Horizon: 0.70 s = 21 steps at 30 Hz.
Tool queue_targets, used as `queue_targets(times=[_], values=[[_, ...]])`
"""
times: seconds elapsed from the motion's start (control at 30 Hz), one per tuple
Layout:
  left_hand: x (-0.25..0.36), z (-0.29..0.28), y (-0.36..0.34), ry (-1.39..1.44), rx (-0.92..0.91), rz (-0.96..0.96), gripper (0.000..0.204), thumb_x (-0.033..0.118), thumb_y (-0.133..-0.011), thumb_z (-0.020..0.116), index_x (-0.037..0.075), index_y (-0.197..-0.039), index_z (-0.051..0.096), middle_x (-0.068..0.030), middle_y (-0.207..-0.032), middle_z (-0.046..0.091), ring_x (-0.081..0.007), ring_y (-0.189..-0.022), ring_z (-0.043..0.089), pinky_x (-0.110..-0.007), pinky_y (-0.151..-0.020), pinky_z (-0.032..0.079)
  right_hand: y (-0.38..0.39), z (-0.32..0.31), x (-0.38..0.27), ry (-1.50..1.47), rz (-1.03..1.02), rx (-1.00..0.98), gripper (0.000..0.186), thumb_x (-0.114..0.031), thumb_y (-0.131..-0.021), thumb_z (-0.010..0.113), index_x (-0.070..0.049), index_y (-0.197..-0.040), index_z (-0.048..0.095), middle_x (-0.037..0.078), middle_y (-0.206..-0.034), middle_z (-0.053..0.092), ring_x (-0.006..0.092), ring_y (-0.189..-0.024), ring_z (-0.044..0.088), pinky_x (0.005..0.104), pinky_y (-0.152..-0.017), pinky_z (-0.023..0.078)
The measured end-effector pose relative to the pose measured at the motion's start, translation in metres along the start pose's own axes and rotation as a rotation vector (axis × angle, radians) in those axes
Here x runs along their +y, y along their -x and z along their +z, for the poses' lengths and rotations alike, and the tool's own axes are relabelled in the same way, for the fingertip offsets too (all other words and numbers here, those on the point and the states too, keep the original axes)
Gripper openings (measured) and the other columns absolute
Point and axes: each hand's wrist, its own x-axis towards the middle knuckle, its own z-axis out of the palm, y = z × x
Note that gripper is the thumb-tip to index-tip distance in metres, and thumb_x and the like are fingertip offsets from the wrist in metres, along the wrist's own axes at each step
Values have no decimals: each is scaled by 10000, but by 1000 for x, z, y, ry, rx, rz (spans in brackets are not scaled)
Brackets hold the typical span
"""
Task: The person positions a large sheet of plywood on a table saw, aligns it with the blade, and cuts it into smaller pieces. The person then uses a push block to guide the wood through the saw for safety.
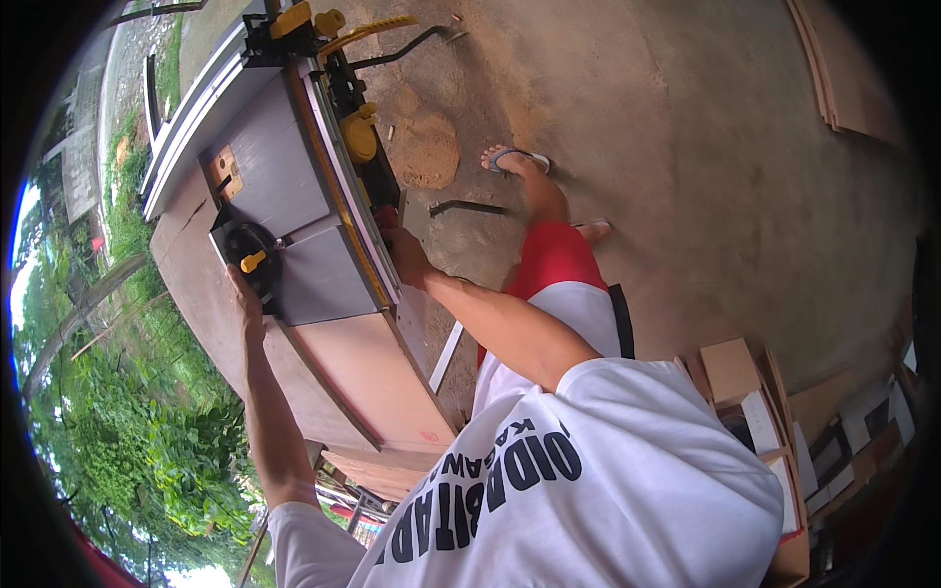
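A table saw with a grey metal top [314, 274] stands at my left. On its top sits a black miter gauge [253, 260] with a yellow knob. My left hand [245, 294] rests against the side of the gauge, its visible fingers stretched out along it. At the saw's front side, below the rail, my right hand [405, 257] reaches to a small red part [386, 216], perhaps a switch. The fingers of that hand are mostly hidden, so their grip does not show.
Light wooden boards [353, 367] adjoin the saw top. Yellow levers [360, 132] and a black bar stick out from the saw. Sawdust [421, 147] lies on the concrete floor. Cardboard boxes [735, 372] and board offcuts stand at the lower right; plants [186, 431] grow at the left.
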Motion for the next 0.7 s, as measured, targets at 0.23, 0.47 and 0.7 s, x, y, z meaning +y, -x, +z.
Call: queue_targets(times=[0.23, 0.47, 0.7], values=[[-25, 4, -16, -327, 112, 88, 920, 805, -1016, 156, 190, -1697, 229, -122, -1744, 259, -516, -1572, 202, -652, -1257, 166, -22, 1, -1, -81, 123, -128, 298, -153, -1044, 565, 63, -1148, 741, 139, -1057, 755, 145, -993, 676, 352, -885, 543], [26, -6, 39, -245, 63, -130, 1013, 884, -955, 198, 205, -1708, 180, -277, -1672, 331, -558, -1578, 104, -786, -1196, 88, -30, -6, 37, -498, 413, -229, 458, -377, -1069, 416, -25, -1116, 704, 57, -986, 730, 162, -852, 711, 320, -747, 581], [-3, 5, 13, -236, 101, -130, 994, 921, -910, 293, 326, -1699, 185, -334, -1709, 148, -676, -1520, 64, -842, -1127, 188, -54, -25, 54, -410, 445, -348, 463, -404, -1061, 476, -21, -1232, 671, 95, -1096, 735, 212, -933, 737, 348, -821, 614]])
